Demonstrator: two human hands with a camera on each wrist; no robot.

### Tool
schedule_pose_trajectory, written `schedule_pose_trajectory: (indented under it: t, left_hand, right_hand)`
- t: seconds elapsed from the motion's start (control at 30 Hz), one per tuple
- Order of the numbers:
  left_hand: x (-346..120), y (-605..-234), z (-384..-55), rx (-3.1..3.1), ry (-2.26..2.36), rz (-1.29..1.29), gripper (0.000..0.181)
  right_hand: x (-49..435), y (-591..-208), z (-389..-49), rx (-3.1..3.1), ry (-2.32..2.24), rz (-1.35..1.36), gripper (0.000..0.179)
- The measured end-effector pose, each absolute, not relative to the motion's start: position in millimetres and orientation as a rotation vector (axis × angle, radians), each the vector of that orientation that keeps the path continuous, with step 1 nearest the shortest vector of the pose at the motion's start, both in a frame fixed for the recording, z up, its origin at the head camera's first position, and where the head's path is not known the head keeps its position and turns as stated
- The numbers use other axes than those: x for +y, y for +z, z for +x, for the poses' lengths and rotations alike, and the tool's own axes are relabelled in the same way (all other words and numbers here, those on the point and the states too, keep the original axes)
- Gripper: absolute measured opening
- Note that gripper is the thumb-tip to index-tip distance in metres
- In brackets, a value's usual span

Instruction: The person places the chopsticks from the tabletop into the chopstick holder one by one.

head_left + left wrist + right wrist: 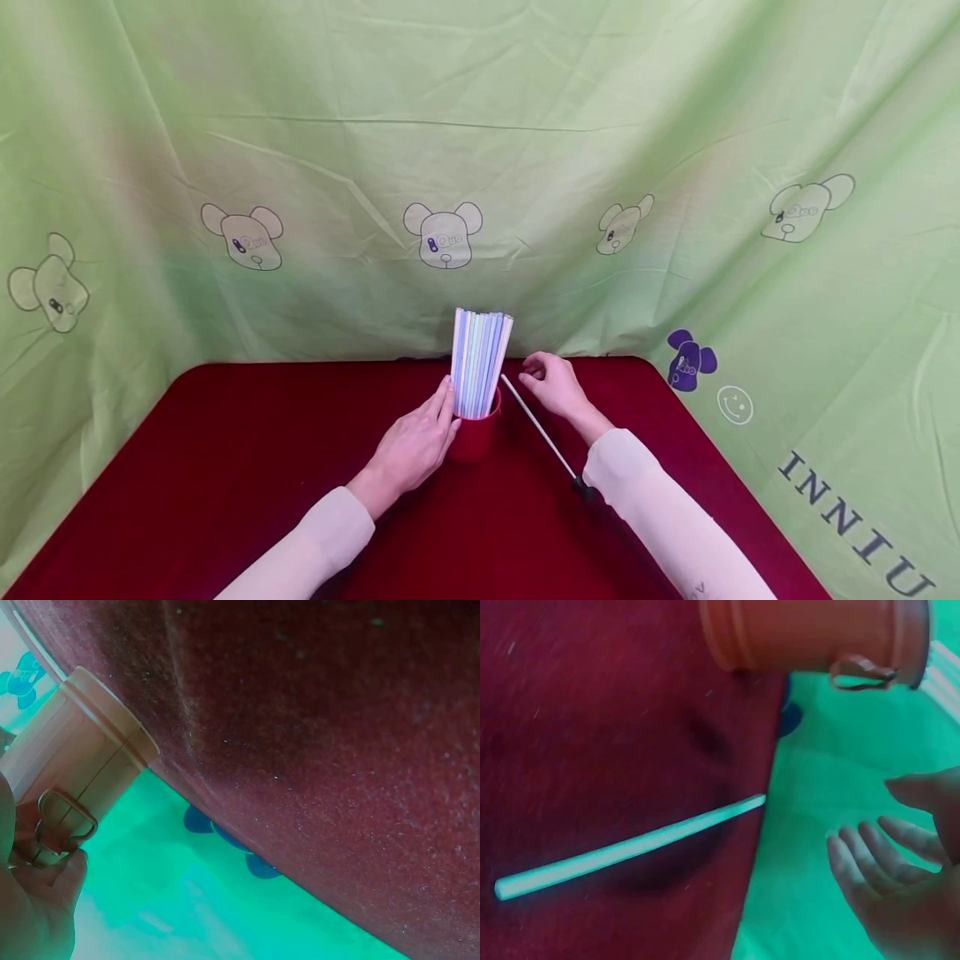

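Observation:
A red cup (472,443) stands upright, packed with pastel-striped straws (480,367) that rise above its rim. My left hand (416,446) holds the cup at its left side, fingers near the rim. In the left wrist view, the thumb (69,881) lies by a small ring-shaped handle (67,814). Just right of the straws, my right hand (557,387) has loosely bent fingers and holds nothing. A single pale straw (538,429) lies slantwise between the cup and my right sleeve. This straw (630,849) shows whole in the right wrist view, apart from the hand.
Dark red cloth (225,483) covers the table. Behind and beside it hangs a green curtain (337,150) printed with mouse heads and letters. The table's far edge runs close behind the cup. A small black object (583,488) shows by my right sleeve.

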State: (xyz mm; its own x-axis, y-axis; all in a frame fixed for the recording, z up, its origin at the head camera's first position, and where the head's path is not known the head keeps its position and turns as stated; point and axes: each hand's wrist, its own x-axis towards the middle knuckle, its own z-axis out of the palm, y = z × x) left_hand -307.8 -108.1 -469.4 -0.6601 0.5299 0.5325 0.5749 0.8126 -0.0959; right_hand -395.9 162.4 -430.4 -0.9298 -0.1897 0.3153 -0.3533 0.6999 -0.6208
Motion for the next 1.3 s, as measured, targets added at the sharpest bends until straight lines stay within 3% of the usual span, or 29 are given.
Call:
schedule_pose_trajectory:
  t: [0.3, 0.7, 1.0, 1.3]
  left_hand:
    - [-108.1, -470.2, -308.4, -2.447, -0.093, -0.809, 0.056]
    - [-107.9, -470.6, -308.9, -2.456, -0.090, -0.812, 0.057]
    - [-107.6, -468.7, -309.8, -2.446, -0.092, -0.813, 0.056]
    - [-108.2, -470.2, -308.6, -2.438, -0.096, -0.811, 0.056]
  right_hand:
    - [169.6, -458.0, -407.6, -2.879, 0.572, 0.515, 0.031]
    - [168.0, -467.2, -410.0, -3.002, 0.552, 0.410, 0.011]
    - [179.4, -462.5, -407.4, -2.993, 1.033, 0.303, 0.007]
    - [189.2, -437.5, -399.7, -2.848, 1.509, 0.295, 0.021]
